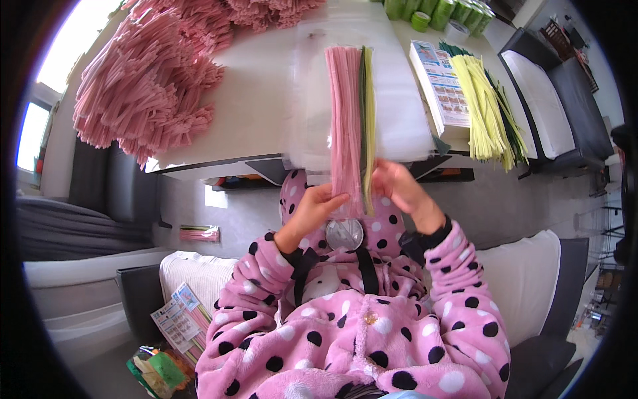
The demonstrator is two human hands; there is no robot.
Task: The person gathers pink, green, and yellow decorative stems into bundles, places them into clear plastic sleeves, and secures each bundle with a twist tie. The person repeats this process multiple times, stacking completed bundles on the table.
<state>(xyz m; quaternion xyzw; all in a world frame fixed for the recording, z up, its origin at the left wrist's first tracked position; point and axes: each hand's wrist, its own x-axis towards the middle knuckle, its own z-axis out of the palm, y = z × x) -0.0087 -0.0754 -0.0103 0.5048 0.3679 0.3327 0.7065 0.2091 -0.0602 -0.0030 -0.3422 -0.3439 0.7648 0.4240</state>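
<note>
A long bundle of pink chenille stems (344,114) lies lengthwise before me, in what looks like a clear plastic sleeve. Dark green stems (364,99) and yellow-green stems (370,109) run along its right side. My left hand (319,205) grips the bundle's near end, thumb on top. Blurred by motion, my right hand (401,187) is at the right edge near the yellow-green stems; whether its fingers pinch the sleeve is unclear. Beneath the bundle, a stack of clear plastic bags (401,119) spreads over the white table (254,99) and past its front edge.
Loose pink stems (144,90) are heaped at left. At right lie printed sheets (443,90), yellow-green stems (476,109) and green tape rolls (441,15). A round silvery object (345,234) rests on my lap. Filled packs sit on the floor (199,233) and sofa (182,319).
</note>
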